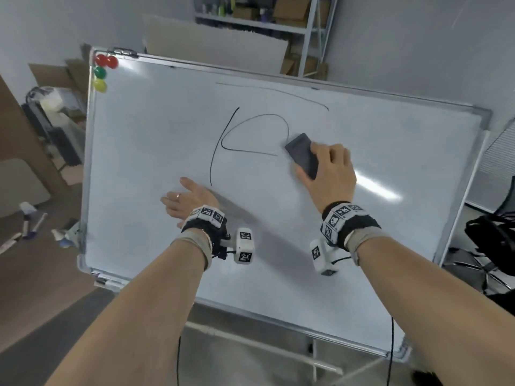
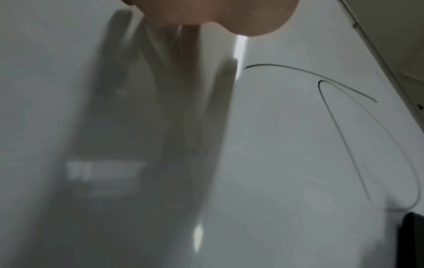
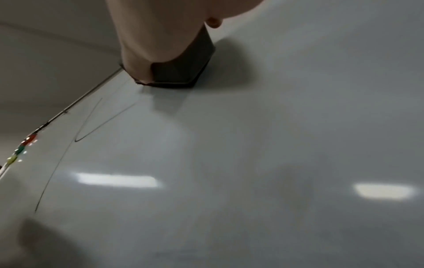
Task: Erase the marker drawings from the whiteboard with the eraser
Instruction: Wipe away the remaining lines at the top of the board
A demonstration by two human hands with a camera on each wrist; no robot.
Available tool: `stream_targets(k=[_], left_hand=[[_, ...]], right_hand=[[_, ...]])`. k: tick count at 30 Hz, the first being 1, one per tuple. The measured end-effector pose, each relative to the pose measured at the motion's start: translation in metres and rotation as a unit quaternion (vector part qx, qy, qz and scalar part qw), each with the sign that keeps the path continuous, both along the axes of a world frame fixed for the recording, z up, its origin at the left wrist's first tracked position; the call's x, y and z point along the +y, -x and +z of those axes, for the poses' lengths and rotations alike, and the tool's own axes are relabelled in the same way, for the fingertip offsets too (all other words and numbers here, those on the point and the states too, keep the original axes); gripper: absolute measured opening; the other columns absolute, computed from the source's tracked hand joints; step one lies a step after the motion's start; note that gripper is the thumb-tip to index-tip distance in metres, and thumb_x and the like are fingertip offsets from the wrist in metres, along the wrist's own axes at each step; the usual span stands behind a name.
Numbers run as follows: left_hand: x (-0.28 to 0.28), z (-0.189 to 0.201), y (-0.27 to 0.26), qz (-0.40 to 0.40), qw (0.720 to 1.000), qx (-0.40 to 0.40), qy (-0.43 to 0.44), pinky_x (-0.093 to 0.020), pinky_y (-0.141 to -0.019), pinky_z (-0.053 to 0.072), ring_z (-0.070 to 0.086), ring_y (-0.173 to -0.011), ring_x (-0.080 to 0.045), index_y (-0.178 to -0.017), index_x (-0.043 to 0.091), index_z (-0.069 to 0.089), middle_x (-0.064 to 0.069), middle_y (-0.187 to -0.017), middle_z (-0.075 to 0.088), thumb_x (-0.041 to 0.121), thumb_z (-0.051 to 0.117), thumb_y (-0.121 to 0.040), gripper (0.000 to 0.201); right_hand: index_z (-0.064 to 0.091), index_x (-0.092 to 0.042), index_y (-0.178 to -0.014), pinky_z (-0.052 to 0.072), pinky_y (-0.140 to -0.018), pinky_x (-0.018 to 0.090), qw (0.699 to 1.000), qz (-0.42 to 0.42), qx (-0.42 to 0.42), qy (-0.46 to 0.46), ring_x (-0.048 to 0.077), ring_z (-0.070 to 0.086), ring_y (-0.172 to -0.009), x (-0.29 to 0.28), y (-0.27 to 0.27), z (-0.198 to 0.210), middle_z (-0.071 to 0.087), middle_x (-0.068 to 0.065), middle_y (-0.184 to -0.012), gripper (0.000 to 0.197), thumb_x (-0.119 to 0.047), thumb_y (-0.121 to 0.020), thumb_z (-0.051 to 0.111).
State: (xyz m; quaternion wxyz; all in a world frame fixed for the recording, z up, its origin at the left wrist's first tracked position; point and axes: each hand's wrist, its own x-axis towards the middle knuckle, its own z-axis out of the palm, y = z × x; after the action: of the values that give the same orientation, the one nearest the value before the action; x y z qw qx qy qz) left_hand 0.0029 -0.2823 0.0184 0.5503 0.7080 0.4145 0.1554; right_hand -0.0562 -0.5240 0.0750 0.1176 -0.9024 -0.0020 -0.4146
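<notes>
A whiteboard on a stand fills the head view. Thin black marker lines cross its upper middle: a long stroke, a loop and an arc near the top edge. My right hand grips a dark grey eraser and holds it flat against the board at the loop's right end. In the right wrist view the eraser sits under my thumb. My left hand rests on the board with straight fingers, left of the long stroke's lower end. The left wrist view shows the marker lines and the hand's reflection.
Red, green and yellow magnets sit in the board's top left corner. Markers lie on a brown surface to the left. Metal shelving with boxes stands behind the board. A black chair is at the right.
</notes>
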Motion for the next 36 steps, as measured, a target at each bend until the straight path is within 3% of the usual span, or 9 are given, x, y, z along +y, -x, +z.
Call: stream_targets(k=[5,9,15,18,23,26,30,33,36], left_hand=[[0.029,0.008,-0.008,0.003,1.0,0.001,-0.002,-0.046,-0.119,0.01,0.017,-0.149,-0.027,-0.151,0.005,0.03,-0.01,-0.162,0.021,0.051,0.023,-0.103,0.068],[0.053,0.004,-0.016,-0.013,0.999,0.024,-0.024,-0.045,-0.12,0.007,0.015,-0.15,-0.026,-0.151,0.003,0.03,-0.011,-0.162,0.021,0.049,0.022,-0.103,0.066],[0.071,-0.005,-0.021,0.003,1.0,0.012,0.0,-0.043,-0.119,0.012,0.023,-0.148,-0.028,-0.147,0.002,0.037,-0.012,-0.16,0.025,0.048,0.027,-0.103,0.065],[0.079,0.001,-0.022,0.008,1.0,0.015,0.016,-0.043,-0.118,0.014,0.023,-0.147,-0.029,-0.149,0.002,0.032,-0.012,-0.16,0.024,0.048,0.028,-0.102,0.066],[0.089,0.017,-0.036,-0.014,1.0,0.004,0.017,-0.043,-0.118,0.014,0.018,-0.149,-0.026,-0.153,0.006,0.026,-0.007,-0.163,0.017,0.044,0.033,-0.1,0.065],[0.088,0.015,-0.042,-0.038,0.999,0.018,-0.002,-0.046,-0.118,0.015,0.012,-0.149,-0.025,-0.154,0.008,0.02,-0.007,-0.163,0.013,0.043,0.046,-0.094,0.074],[0.082,0.005,-0.045,-0.058,0.998,0.033,-0.016,-0.051,-0.117,0.015,0.002,-0.152,-0.023,-0.157,0.01,0.008,-0.006,-0.165,0.002,0.052,0.044,-0.094,0.084],[0.082,0.003,-0.051,-0.073,0.997,0.022,-0.014,-0.052,-0.118,0.015,0.004,-0.151,-0.025,-0.157,0.01,0.01,-0.008,-0.164,0.004,0.054,0.042,-0.096,0.082],[0.078,0.007,-0.056,-0.063,0.997,0.041,-0.007,-0.047,-0.12,0.01,0.006,-0.15,-0.026,-0.156,0.009,0.013,-0.01,-0.163,0.006,0.052,0.044,-0.094,0.082]], right_hand=[[0.057,-0.017,-0.113,0.047,-0.062,0.036,0.998,0.057,0.002,-0.001,0.029,0.048,-0.095,0.049,-0.026,0.012,0.052,0.01,-0.104,0.046,-0.046,-0.079,0.07],[0.058,-0.019,-0.111,0.042,-0.062,0.032,0.988,0.131,0.075,0.043,0.027,0.049,-0.094,0.094,-0.043,0.002,0.05,0.009,-0.104,0.048,-0.047,-0.077,0.074],[0.058,-0.026,-0.115,0.047,-0.078,0.038,0.947,0.224,0.182,0.143,0.022,0.048,-0.095,0.137,-0.04,-0.042,0.051,0.001,-0.101,0.047,-0.05,-0.078,0.074],[0.058,-0.026,-0.118,0.047,-0.078,0.037,0.956,0.204,0.147,0.153,0.023,0.049,-0.098,0.139,-0.052,-0.027,0.054,0.001,-0.103,0.048,-0.053,-0.08,0.071],[0.059,-0.025,-0.122,0.045,-0.076,0.037,0.995,0.092,0.031,0.038,0.027,0.048,-0.1,0.143,-0.082,0.022,0.055,0.005,-0.108,0.049,-0.051,-0.081,0.069],[0.059,-0.024,-0.121,0.047,-0.076,0.038,0.99,0.122,0.053,0.054,0.027,0.048,-0.1,0.146,-0.081,0.018,0.055,0.005,-0.108,0.05,-0.049,-0.079,0.071],[0.061,-0.025,-0.115,0.049,-0.073,0.036,0.965,0.192,0.115,0.139,0.023,0.05,-0.096,0.154,-0.069,-0.015,0.054,0.002,-0.102,0.049,-0.051,-0.075,0.074],[0.06,-0.025,-0.116,0.049,-0.072,0.038,0.969,0.156,0.108,0.16,0.024,0.051,-0.097,0.15,-0.077,-0.003,0.055,0.002,-0.103,0.047,-0.052,-0.079,0.07],[0.055,-0.026,-0.121,0.043,-0.065,0.032,0.992,0.075,0.074,0.071,0.026,0.048,-0.104,0.13,-0.089,0.03,0.054,0.004,-0.111,0.048,-0.052,-0.083,0.066]])
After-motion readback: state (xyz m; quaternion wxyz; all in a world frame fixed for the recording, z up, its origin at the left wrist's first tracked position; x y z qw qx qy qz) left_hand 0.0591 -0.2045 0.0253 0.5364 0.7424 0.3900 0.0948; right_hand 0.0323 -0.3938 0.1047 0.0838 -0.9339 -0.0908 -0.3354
